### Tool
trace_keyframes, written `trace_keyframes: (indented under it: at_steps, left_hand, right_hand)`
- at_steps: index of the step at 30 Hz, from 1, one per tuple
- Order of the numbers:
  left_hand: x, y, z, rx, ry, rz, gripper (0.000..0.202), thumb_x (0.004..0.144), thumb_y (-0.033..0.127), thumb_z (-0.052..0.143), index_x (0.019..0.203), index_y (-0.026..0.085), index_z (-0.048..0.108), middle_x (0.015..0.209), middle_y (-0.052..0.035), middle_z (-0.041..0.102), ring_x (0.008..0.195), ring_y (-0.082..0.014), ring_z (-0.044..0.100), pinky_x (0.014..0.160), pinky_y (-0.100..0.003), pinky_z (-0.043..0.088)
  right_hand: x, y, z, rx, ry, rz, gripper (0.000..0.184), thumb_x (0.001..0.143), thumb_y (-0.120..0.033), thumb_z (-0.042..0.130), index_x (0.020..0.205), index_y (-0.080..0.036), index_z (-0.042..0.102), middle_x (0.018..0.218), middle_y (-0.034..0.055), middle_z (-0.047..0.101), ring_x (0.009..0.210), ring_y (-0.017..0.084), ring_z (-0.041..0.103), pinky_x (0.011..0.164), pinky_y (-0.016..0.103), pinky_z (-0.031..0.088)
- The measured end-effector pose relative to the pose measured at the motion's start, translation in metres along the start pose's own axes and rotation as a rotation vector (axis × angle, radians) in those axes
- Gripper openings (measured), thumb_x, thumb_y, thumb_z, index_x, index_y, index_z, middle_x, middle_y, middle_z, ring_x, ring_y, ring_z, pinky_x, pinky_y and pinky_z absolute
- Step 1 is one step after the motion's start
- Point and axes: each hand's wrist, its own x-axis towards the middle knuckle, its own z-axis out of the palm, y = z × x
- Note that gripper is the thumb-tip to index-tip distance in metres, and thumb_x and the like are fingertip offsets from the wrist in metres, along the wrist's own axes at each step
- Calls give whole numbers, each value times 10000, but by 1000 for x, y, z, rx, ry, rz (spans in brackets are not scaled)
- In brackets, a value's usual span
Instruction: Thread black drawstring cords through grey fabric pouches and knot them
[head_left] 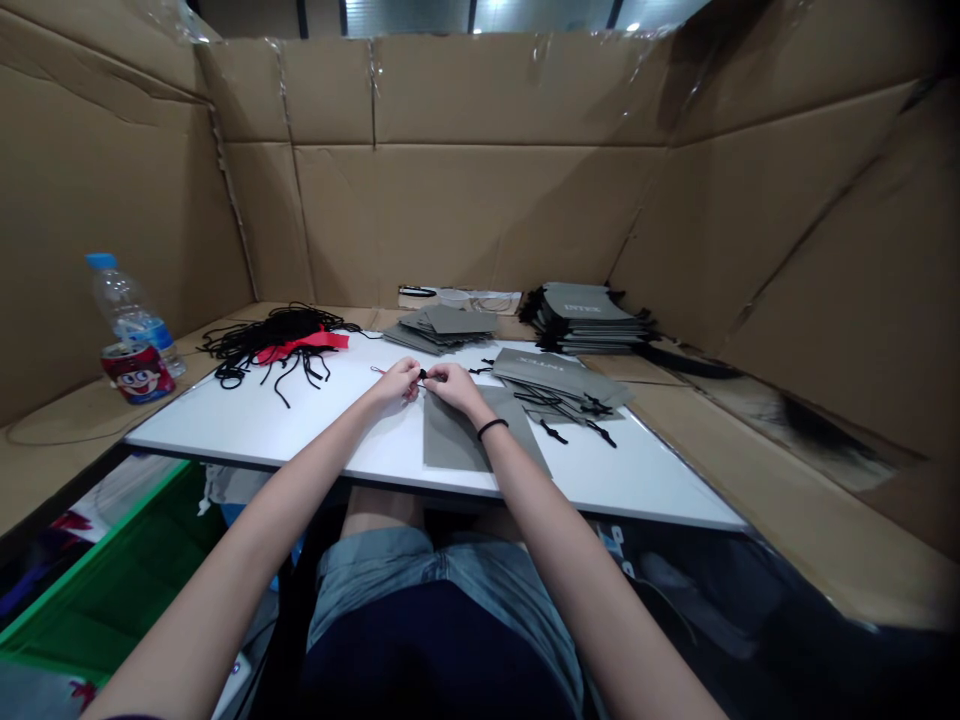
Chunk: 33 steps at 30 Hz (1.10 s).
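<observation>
Enclosure, one: corrugated cardboard sheets (480, 190) stand as walls on the far side and both flanks, with clear tape along the seams. Work surface, one: a white board (247, 430) lies on a cardboard base across the middle of the frame. Below its near edge, a seated person's denim shorts (375, 570) fill the lower centre, and a green crate (112, 570) sits at lower left. Arms, two: both reach forward from the bottom corners and converge at the centre of the board, elbows low and wrists angled inward. Left hand (396, 382) and right hand (454, 388) are close together, nearly closed, and pinch a short black cord (422, 374) between the fingertips above the board; the exact finger grip is too small to tell. A black wristband (491, 428) circles the right wrist. Beneath the right forearm lies a flat grey paper bag (450, 440). Further grey bags: a low pile (442, 328) at upper centre, a taller printed stack (589, 315) to the right, and one (559, 378) beside the right hand with loose black cords (562, 415) on it. At left lies a tangled bundle of black cords (274, 335) with a red ribbon (307, 343). Beyond it stand a water bottle (127, 310) and a red printed can (137, 372).
</observation>
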Motion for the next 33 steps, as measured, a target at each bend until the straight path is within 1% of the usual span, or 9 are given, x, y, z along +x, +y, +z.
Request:
trace_keyframes:
  at_steps: [4,8,11,15,20,23,27,31,33]
  left_hand:
    - [-2,3,-1,62,5,11,109,851,193,482,763,198,418,554,68,429,374,-52,393,400,-176,254]
    - [-5,4,-7,199,2,95,4,807,174,508,811,176,509,558,56,451,399,-58,385,411,-186,269]
    - [-6,5,-12,324,-8,181,91,774,213,545,841,155,566,611,36,513,458,-71,425,452,-197,325]
    - [-5,5,-19,465,-41,276,183,754,285,575,842,128,611,707,-7,597,555,-89,484,545,-209,378]
    - [-5,7,-25,604,-71,315,224,740,313,580,832,124,659,756,-35,647,682,-138,549,625,-232,403]
    - [-6,9,-26,661,-82,329,201,734,272,562,803,122,675,699,-22,639,657,-138,544,607,-231,390]
    - [-9,12,-23,644,-75,347,138,682,195,547,702,119,660,623,-3,610,594,-115,519,563,-217,373]
    - [-11,13,-21,492,-35,243,134,651,177,531,685,117,646,500,24,536,476,-94,474,480,-205,349]
    - [-10,13,-21,401,-8,196,118,647,170,530,663,117,635,467,22,523,451,-93,480,469,-204,359]
  right_hand:
    - [0,-1,-1,-33,-12,4,150,708,-208,551,730,-139,681,715,31,657,683,142,525,686,240,389]
    - [-1,-2,-1,-46,-21,12,162,711,-195,534,727,-136,684,694,26,648,666,139,514,663,236,373]
    - [-1,-3,-2,-65,-26,17,166,717,-189,530,726,-134,686,687,26,645,665,140,514,648,235,362]
    - [-1,-3,-1,-96,-29,-9,174,735,-176,527,750,-130,695,709,38,660,671,142,519,654,237,360]
    - [0,1,1,-188,-48,-20,170,755,-166,540,782,-140,705,750,52,681,692,151,527,647,238,349]
    - [0,2,2,-213,-68,-28,171,758,-158,542,783,-139,709,757,63,688,686,156,528,637,240,347]
    - [-1,0,3,-202,-94,-24,174,754,-154,546,793,-147,715,772,63,699,687,157,543,642,239,360]
    - [0,-1,2,-188,-76,-22,181,749,-157,542,800,-158,716,809,61,710,739,168,570,677,247,382]
    - [0,-1,1,-158,-58,-18,183,744,-162,540,805,-158,713,822,56,710,761,169,580,702,250,394]
